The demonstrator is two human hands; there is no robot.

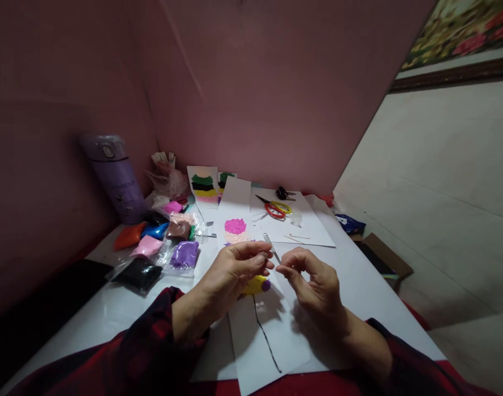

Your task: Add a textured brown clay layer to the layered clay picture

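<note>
My right hand [317, 278] is closed in a pinch around a thin silver tool [271, 246] with a ridged end, which points up and away. Close by on the left, my left hand [239, 269] has its thumb and fingertips pressed together beside the tool. Whether something small sits between those fingertips, I cannot tell. Below both hands lies a white sheet [262, 360] with a long dark line [263, 330] on it. At the line's upper end is a yellow shape [253, 286] with a purple end, partly hidden by my left hand.
Several bagged lumps of coloured clay [184, 254] lie to the left, before a purple bottle [121, 184]. Beyond my hands are a sheet with a textured pink patch [235, 226], scissors [275, 210], thin sticks [296, 237] and keys [283, 192]. Colour-striped cards [204, 187] lean at the back.
</note>
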